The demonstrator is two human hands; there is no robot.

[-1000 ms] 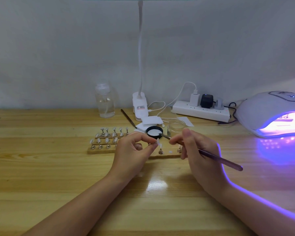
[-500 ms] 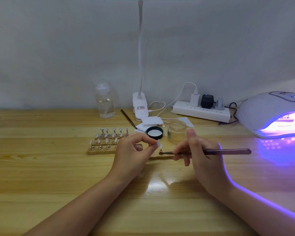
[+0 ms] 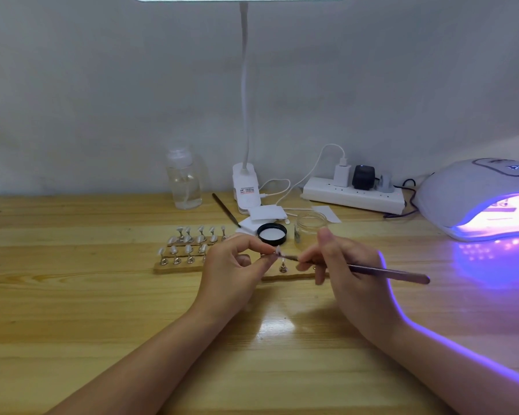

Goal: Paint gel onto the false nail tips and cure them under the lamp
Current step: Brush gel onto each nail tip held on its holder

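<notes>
Left hand [image 3: 232,272]: thumb and forefinger pinch a single false nail tip [image 3: 278,251], which we hold raised a little above the table, just in front of the black lid. The other fingers are curled under the palm.

Right hand [image 3: 346,269]: we grip a slim purple-handled brush [image 3: 372,269] like a pen, fingers wrapped round its front part. The handle runs out to the right, tilted slightly downward; the bristle end meets the held nail tip.

Wooden holder strip [image 3: 294,277]: lies flat on the table directly beneath both hands, partly hidden by them. One small metal stand [image 3: 282,267] shows on it between the hands.

Nail tips on stands [image 3: 192,242]: several rows on wooden strips, just left of the left hand, each tip mounted on a metal foot. We cannot tell from here whether any carries gel.

Black lid [image 3: 272,233]: lies open side up, white inside, just behind the pinched tip.

Glass jar [image 3: 309,227]: small, clear, uncapped, just right of the lid and behind the right hand.

White pads [image 3: 265,215]: a small stack behind the lid.

Second brush [image 3: 225,209]: dark, lying at a slant beside the pads.

Clear bottle [image 3: 184,181]: stands at the back near the wall.

Desk lamp base [image 3: 246,187]: white, with a flexible neck rising to a lit head at the top edge.

Power strip [image 3: 354,196]: white, at the wall, with plugs and cables.

Curing lamp [image 3: 474,193]: white dome at far right, well apart from the hands, glowing violet inside and casting violet light on the wooden table [image 3: 72,310].
</notes>
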